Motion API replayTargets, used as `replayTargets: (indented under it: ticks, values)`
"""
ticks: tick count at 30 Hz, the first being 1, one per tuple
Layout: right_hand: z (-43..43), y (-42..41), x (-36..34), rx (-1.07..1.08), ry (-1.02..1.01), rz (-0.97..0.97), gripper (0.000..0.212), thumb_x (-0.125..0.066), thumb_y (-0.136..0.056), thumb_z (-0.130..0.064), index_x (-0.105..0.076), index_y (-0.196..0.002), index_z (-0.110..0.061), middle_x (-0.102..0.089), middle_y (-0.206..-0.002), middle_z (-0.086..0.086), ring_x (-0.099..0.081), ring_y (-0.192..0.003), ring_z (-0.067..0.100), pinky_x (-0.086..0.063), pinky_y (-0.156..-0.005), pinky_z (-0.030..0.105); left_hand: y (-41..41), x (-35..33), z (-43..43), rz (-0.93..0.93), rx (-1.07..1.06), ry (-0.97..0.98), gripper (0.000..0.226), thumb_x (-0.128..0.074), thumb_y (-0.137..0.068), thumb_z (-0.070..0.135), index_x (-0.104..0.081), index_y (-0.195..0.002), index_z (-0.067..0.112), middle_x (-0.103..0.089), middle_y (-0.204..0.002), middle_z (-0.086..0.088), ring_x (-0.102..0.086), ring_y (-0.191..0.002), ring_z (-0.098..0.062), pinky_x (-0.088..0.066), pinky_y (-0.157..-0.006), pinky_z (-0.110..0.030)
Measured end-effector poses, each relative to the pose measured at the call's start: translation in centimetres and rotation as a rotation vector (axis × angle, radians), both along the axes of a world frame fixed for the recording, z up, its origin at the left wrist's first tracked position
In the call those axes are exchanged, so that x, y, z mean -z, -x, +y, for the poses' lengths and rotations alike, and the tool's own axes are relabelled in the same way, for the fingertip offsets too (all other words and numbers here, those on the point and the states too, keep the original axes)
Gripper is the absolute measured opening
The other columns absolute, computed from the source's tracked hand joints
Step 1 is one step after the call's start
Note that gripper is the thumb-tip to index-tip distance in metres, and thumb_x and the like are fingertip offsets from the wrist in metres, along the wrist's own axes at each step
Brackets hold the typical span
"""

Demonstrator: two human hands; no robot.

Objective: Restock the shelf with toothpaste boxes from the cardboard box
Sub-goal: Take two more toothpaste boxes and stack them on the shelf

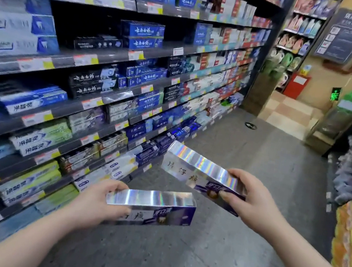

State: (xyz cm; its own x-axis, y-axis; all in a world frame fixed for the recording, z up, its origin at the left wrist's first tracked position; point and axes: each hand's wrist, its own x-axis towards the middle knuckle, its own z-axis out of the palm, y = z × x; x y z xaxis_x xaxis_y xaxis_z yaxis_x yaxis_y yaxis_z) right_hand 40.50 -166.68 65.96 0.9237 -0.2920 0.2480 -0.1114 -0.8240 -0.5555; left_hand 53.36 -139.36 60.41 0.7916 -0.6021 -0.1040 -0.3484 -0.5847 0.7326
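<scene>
Narrow shop aisle here. Grey speckled floor [208, 255] underfoot, going to tan-and-cream checkered tiles [288, 110] at the far end. A long dark shelf [111, 56] runs down the left, tier over tier, with price tags [86, 60] along the edges. The back rack [302, 26] holds detergent bottles. The beige wall [333, 78] carries a dark notice board [347, 34], with a red cabinet [299, 84] and a small green lit sign [335, 94] lower down.

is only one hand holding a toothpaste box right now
No, the left hand grips one silver toothpaste box and the right hand grips a second silver box.
</scene>
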Motion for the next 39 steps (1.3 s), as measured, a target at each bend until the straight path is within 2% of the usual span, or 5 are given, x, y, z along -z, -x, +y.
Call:
replayTargets:
  ticks: [12,23,28,33,39]
  values:
    - [-13.2,-21.3,2.7,-0.143,-0.017,0.064,0.035,-0.071,-0.074,-0.016,-0.06,-0.107,-0.018,-0.062,-0.096,-0.006,-0.057,-0.092,0.017,-0.039,-0.078,0.022,-17.4,3.7,-9.7,0.076,-0.214,-0.052,0.047,-0.071,-0.074,0.033,-0.05,-0.116,0.03,-0.052,-0.113,0.01,-0.053,-0.086,-0.001,-0.043,-0.059,-0.006]
    - [-21.4,-43.5,4.7,-0.349,0.004,0.106,0.05,-0.069,-0.073,-0.028,-0.055,-0.119,-0.014,-0.055,-0.107,-0.007,-0.047,-0.101,0.013,-0.03,-0.086,0.02,-33.2,4.8,-17.5,0.181,-0.3,-0.002,0.037,-0.071,-0.075,0.033,-0.043,-0.093,0.05,-0.051,-0.112,0.019,-0.048,-0.107,-0.002,-0.038,-0.085,-0.016]
    - [-20.5,-54.3,7.0,-0.591,0.012,0.16,0.055,-0.065,-0.073,-0.036,-0.052,-0.123,-0.018,-0.051,-0.109,-0.009,-0.046,-0.106,0.012,-0.028,-0.085,0.018,-35.2,7.1,-16.4,0.214,-0.521,0.04,0.042,-0.072,-0.074,0.03,-0.044,-0.096,0.052,-0.046,-0.109,0.03,-0.047,-0.109,0.001,-0.031,-0.074,0.007]
    - [-16.0,-62.7,11.1,-0.826,-0.018,0.237,0.046,-0.072,-0.076,-0.022,-0.05,-0.115,-0.034,-0.055,-0.103,-0.008,-0.049,-0.102,0.013,-0.034,-0.079,0.007,-36.0,10.5,-14.7,0.302,-0.772,0.226,0.056,-0.075,-0.045,0.047,-0.047,-0.084,0.076,-0.056,-0.099,0.047,-0.053,-0.094,0.021,-0.05,-0.09,-0.02]
    - [-7.9,-68.2,18.1,-1.077,0.056,0.206,0.043,-0.069,-0.079,-0.03,-0.051,-0.118,-0.026,-0.053,-0.094,-0.008,-0.045,-0.089,0.009,-0.036,-0.072,0.01,-37.3,16.7,-10.5,0.145,-0.943,0.236,0.068,-0.07,-0.023,0.079,-0.048,-0.087,0.075,-0.06,-0.103,0.039,-0.053,-0.104,0.014,-0.047,-0.083,-0.009]
